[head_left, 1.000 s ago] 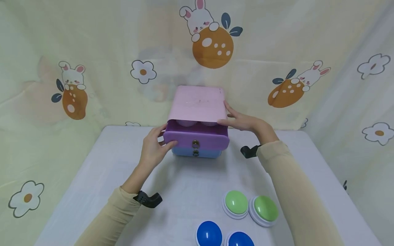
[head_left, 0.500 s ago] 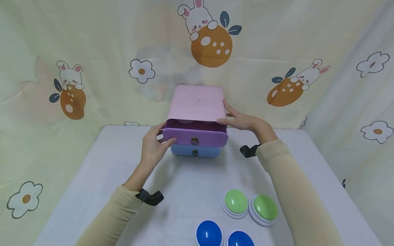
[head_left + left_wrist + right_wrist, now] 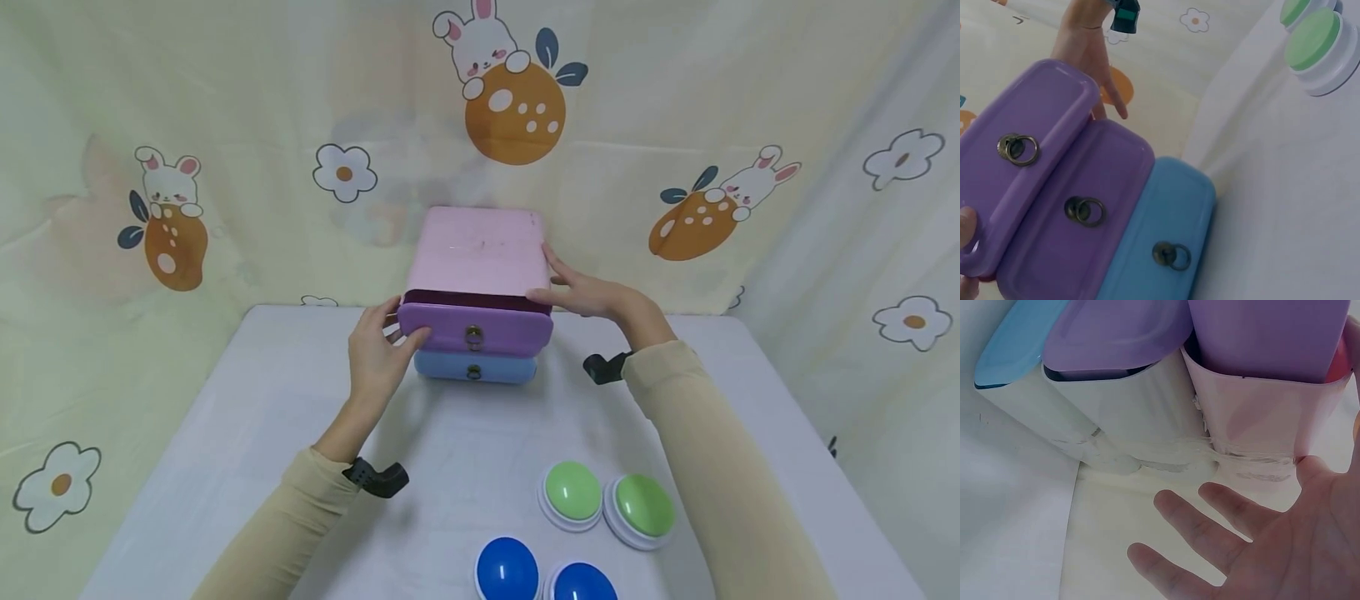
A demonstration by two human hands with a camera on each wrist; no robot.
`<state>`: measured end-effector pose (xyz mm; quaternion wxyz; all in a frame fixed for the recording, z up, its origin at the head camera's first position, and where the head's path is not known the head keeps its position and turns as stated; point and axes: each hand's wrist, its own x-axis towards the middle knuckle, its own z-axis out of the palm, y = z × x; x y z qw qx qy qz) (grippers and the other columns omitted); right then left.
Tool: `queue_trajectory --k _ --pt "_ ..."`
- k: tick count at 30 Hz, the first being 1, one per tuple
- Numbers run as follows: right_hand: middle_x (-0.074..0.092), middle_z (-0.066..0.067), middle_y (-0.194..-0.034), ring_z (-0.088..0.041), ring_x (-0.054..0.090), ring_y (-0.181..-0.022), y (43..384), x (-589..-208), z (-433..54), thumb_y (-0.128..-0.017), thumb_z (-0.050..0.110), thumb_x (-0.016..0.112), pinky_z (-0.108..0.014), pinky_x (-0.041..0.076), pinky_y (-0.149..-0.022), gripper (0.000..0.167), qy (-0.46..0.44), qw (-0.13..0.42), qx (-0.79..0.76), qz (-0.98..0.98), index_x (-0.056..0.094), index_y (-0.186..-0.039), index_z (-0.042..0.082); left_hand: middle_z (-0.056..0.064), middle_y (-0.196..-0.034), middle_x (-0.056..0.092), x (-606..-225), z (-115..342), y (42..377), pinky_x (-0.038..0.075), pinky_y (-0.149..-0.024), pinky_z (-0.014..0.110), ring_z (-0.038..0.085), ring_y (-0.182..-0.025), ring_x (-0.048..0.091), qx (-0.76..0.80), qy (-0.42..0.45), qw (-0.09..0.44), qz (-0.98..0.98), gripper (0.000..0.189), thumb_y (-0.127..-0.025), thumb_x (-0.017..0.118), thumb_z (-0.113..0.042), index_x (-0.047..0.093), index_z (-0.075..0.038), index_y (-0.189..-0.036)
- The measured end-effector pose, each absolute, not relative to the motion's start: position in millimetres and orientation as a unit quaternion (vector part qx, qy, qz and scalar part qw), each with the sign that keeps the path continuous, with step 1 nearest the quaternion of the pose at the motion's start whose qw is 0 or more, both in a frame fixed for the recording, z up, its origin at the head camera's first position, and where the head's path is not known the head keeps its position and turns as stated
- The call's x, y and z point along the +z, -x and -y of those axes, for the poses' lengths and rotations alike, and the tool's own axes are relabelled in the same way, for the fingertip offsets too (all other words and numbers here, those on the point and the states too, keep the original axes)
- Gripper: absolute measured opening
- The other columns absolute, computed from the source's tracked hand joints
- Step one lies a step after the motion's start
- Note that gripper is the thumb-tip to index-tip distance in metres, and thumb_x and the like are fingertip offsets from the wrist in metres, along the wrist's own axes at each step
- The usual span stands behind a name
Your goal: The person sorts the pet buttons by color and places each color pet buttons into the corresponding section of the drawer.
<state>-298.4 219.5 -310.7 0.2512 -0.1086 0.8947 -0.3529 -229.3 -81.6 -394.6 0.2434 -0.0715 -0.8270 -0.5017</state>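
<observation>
A small drawer cabinet with a pink top casing (image 3: 480, 250) stands at the back of the table. Its top purple drawer (image 3: 442, 329) sticks partly out. My left hand (image 3: 377, 354) pinches that drawer's left end, thumb on the front and fingers behind. At the casing's right side rests my right hand (image 3: 588, 293), its thumb near the front upper edge. The right wrist view shows its fingers (image 3: 1200, 528) straight and spread, one touching the pink casing. Beneath are a second purple drawer (image 3: 1054, 250) and a blue drawer (image 3: 1154, 219), both pushed in, with ring pulls.
Two green domes on white bases, one left (image 3: 572, 490) and one right (image 3: 645, 505), lie on the white table (image 3: 300, 400). Nearer are two blue domes, one (image 3: 507, 570) beside the other (image 3: 581, 583). A rabbit-print curtain (image 3: 405, 100) hangs right behind the cabinet.
The top purple drawer has slid further back into the pink casing, pushed by my left hand. Pale round things seen inside earlier are now hidden. My right hand has stayed at the casing.
</observation>
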Motion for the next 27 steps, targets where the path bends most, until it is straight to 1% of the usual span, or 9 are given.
queue_trajectory --k 3,6,14,20,27 --pt "-0.001 -0.014 -0.16 -0.041 0.009 -0.145 303.7 -318.7 -223.7 -0.086 0.061 0.053 -0.066 0.023 -0.109 0.096 0.11 0.243 -0.352 -0.897 -0.024 -0.143 0.046 0.015 -0.116 0.058 -393.6 80.7 231.0 0.054 -0.084 0.023 0.026 -0.107 0.062 -0.5 0.074 0.244 0.827 0.061 -0.075 0.08 -0.017 0.055 0.001 -0.128" --pt "0.0 -0.013 -0.16 -0.04 0.01 -0.145 304.0 -320.5 -224.7 -0.085 0.064 0.053 -0.065 0.025 -0.108 0.096 0.113 0.24 -0.352 -0.898 -0.024 -0.141 0.049 0.016 -0.117 0.057 -393.2 80.8 233.8 0.055 -0.084 0.025 0.026 -0.107 0.062 -0.494 0.08 0.247 0.83 0.062 -0.076 0.08 -0.017 0.054 0.001 -0.129" --pt "0.001 -0.013 -0.16 -0.04 0.01 -0.145 302.3 -320.4 -224.5 -0.085 0.064 0.053 -0.065 0.024 -0.109 0.096 0.117 0.238 -0.359 -0.895 -0.024 -0.142 0.049 0.014 -0.12 0.056 -392.7 82.3 242.0 0.056 -0.084 0.028 0.024 -0.11 0.058 -0.496 0.103 0.237 0.829 0.063 -0.077 0.079 -0.014 0.052 -0.003 -0.132" --pt "0.0 -0.014 -0.16 -0.042 0.011 -0.145 304.4 -321.7 -225.5 -0.086 0.064 0.052 -0.068 0.025 -0.106 0.096 0.119 0.243 -0.362 -0.892 -0.025 -0.141 0.049 0.013 -0.122 0.055 -394.1 84.0 246.7 0.056 -0.083 0.029 0.024 -0.111 0.058 -0.497 0.113 0.228 0.83 0.064 -0.076 0.079 -0.014 0.051 -0.004 -0.133" --pt "0.001 -0.016 -0.16 -0.043 0.015 -0.144 302.0 -316.8 -223.4 -0.089 0.06 0.05 -0.069 0.026 -0.105 0.093 0.111 0.255 -0.366 -0.888 -0.026 -0.141 0.048 0.013 -0.118 0.056 -393.4 82.6 251.0 0.056 -0.083 0.031 0.024 -0.106 0.06 -0.489 0.11 0.244 0.83 0.062 -0.075 0.08 -0.014 0.052 -0.004 -0.129"
